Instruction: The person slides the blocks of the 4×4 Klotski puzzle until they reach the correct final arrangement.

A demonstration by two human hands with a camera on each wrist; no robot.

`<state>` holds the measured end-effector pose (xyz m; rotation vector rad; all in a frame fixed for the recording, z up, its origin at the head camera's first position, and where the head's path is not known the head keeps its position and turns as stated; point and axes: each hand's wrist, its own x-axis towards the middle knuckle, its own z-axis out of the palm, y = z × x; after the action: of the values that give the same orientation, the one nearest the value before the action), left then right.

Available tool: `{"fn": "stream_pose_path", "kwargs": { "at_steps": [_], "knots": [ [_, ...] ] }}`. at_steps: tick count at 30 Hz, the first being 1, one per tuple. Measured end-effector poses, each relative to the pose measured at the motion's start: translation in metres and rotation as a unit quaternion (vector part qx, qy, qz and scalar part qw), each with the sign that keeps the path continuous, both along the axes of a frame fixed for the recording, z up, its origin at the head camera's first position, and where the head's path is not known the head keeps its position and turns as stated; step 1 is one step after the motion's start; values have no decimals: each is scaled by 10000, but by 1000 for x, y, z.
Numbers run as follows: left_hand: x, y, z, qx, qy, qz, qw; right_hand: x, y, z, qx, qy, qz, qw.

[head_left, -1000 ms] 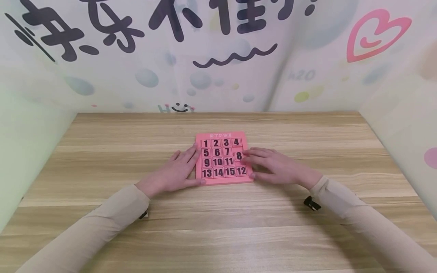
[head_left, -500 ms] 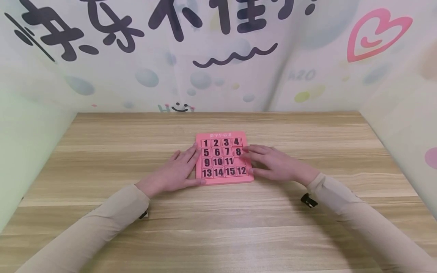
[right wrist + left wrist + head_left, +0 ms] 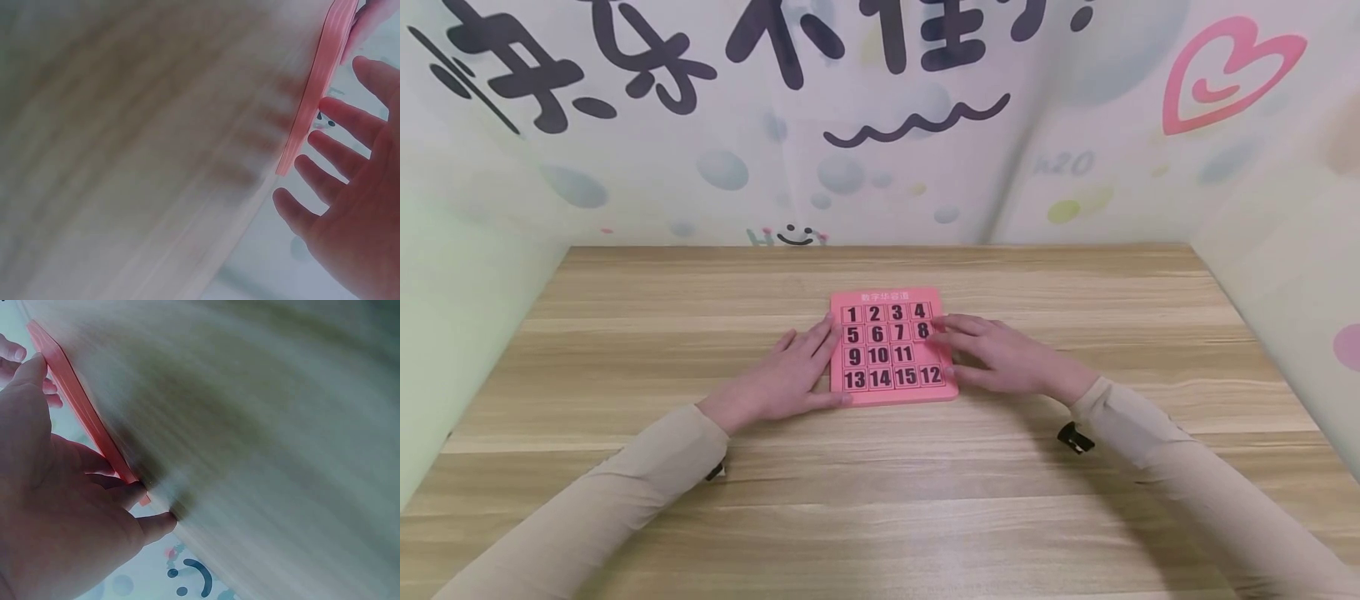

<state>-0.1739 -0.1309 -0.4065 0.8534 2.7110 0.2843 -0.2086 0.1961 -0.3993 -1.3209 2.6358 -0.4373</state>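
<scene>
A pink number slide puzzle [image 3: 895, 398] lies flat on the wooden table, with black-numbered tiles in rows. My left hand [image 3: 787, 377] rests against its left edge, fingers nearly straight and thumb at the near left corner. In the left wrist view, the fingertips touch the side of the puzzle [image 3: 87, 409]. At the right edge, my right hand [image 3: 1009, 358] reaches over with spread, relaxed fingers, one fingertip at the tile 8 [image 3: 922, 331]. That tile sits below 4 and beside 7. A vacant slot lies under it, right of 11 and above 12. The right wrist view shows only the puzzle's side [image 3: 312, 94].
The wooden table [image 3: 880, 508] stretches around the puzzle on all sides. Behind it stands a white wall sheet [image 3: 850, 200] with black writing and coloured spots. Black wrist devices hang below both sleeves, the right one [image 3: 1077, 437] more visible.
The tile 8 has slid away from me into the row of 5, 6 and 7, leaving the slot beneath it. My right hand moved slightly forward with it; my left hand stayed put.
</scene>
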Motion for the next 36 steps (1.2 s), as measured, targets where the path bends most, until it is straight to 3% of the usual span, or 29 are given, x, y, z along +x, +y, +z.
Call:
{"fn": "stream_pose_path", "kwargs": {
  "at_steps": [19,36],
  "knots": [
    [0,1,2,-41,-47,-5,10000,9,4,1,-131,-179,248,9994],
    [1,1,3,-47,-25,-22,10000,23,12,3,57,108,477,9988]
  ]
}}
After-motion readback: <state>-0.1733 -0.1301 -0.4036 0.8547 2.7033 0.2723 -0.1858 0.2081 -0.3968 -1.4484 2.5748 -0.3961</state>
